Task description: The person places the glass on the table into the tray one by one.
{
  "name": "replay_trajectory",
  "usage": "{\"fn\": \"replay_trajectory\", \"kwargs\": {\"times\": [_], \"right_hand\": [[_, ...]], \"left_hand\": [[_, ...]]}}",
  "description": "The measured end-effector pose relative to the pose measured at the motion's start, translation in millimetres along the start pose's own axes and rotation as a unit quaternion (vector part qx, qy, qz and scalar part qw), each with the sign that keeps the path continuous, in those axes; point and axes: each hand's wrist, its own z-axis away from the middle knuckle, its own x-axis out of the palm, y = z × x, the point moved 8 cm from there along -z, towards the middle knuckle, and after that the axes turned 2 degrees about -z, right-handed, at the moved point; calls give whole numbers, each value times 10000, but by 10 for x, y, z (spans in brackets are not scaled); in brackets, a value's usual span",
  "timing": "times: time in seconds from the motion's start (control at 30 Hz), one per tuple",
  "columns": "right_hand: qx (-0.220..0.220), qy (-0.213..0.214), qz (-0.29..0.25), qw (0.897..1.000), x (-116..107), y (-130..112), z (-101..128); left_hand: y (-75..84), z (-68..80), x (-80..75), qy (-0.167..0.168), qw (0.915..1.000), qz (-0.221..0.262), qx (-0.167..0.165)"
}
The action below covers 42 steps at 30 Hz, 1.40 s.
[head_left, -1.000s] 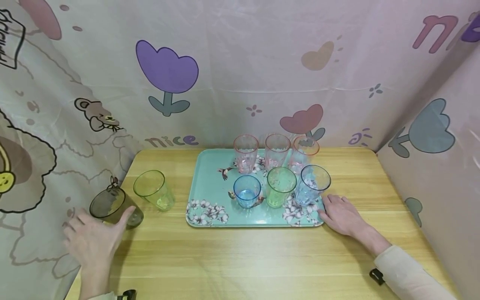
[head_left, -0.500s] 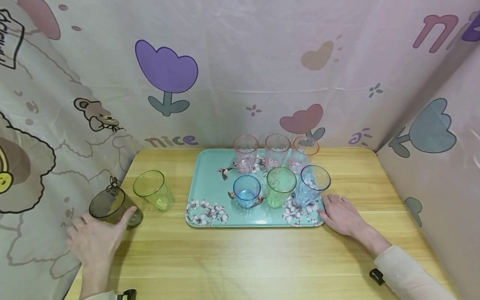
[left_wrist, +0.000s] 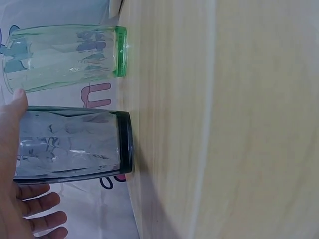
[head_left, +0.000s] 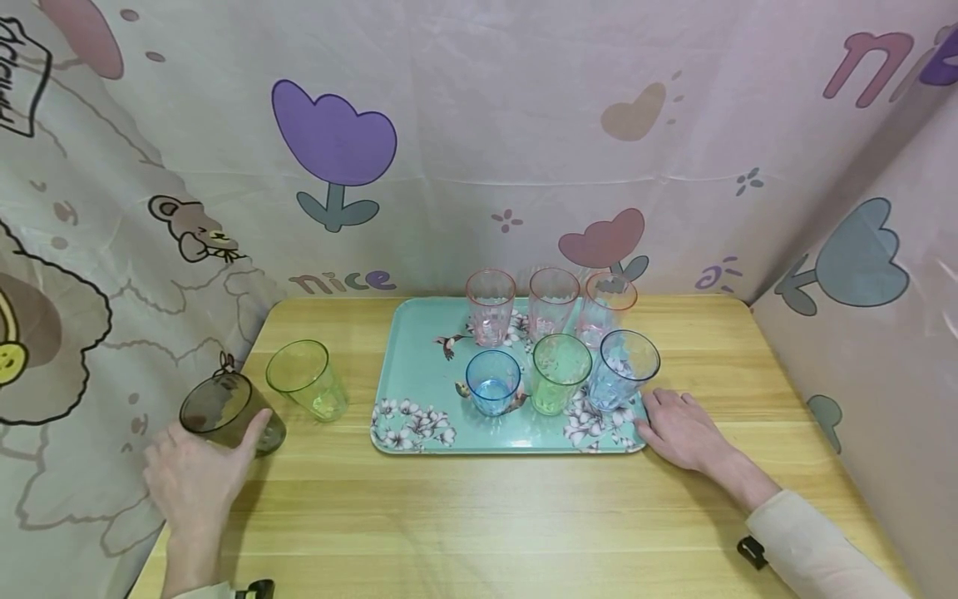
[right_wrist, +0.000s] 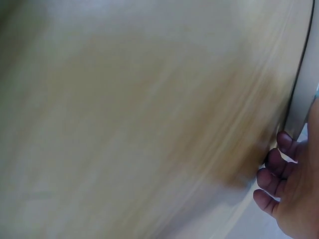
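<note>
A smoky grey cup (head_left: 228, 413) stands upright at the table's left edge, with a yellow-green cup (head_left: 307, 378) just behind it to the right. My left hand (head_left: 198, 474) is spread around the grey cup (left_wrist: 70, 144). The thumb (left_wrist: 15, 107) lies along one side and the straight fingers (left_wrist: 42, 211) show on the other side. My right hand (head_left: 677, 428) rests flat on the table, its fingertips against the front right corner of the teal flowered tray (head_left: 419, 366). In the right wrist view those fingers (right_wrist: 279, 169) lie beside the tray's rim (right_wrist: 299, 99).
Several cups stand on the tray: three pink ones (head_left: 554, 299) in the back row, and a blue one (head_left: 492, 381), a green one (head_left: 560, 370) and a pale blue one (head_left: 621, 366) in front. Patterned curtains close in the wooden table (head_left: 479, 516) on three sides.
My left hand has edged slightly forward and right, closer around the grey cup. The right hand and the cups have not moved.
</note>
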Motion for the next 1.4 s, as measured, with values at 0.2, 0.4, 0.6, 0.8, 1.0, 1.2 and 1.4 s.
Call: {"fn": "replay_trajectory", "kwargs": {"times": [0.2,0.4,0.6,0.8,1.0,1.2,1.4], "right_hand": [[9,-41,-20,10000,12,5,-2],[36,-61,-27,10000,9,11,0],[36,-92,-43,9999,16,9,1],[59,-134,-60,9999,30,15,6],[60,-148,-66,9999,32,12,7],[67,-147,-76,9998,26,13,5],[65,-142,-73,9999,23,15,5]], "left_hand": [[-13,-2,46,-341,9993,128,-115],[1,11,27,-231,9996,162,6],[20,45,19,-318,9994,123,104],[66,102,-41,-103,9994,99,318],[108,137,-98,-6,9986,-62,523],[205,191,-202,821,9878,-134,1314],[286,267,-266,1177,9757,-91,1848]]}}
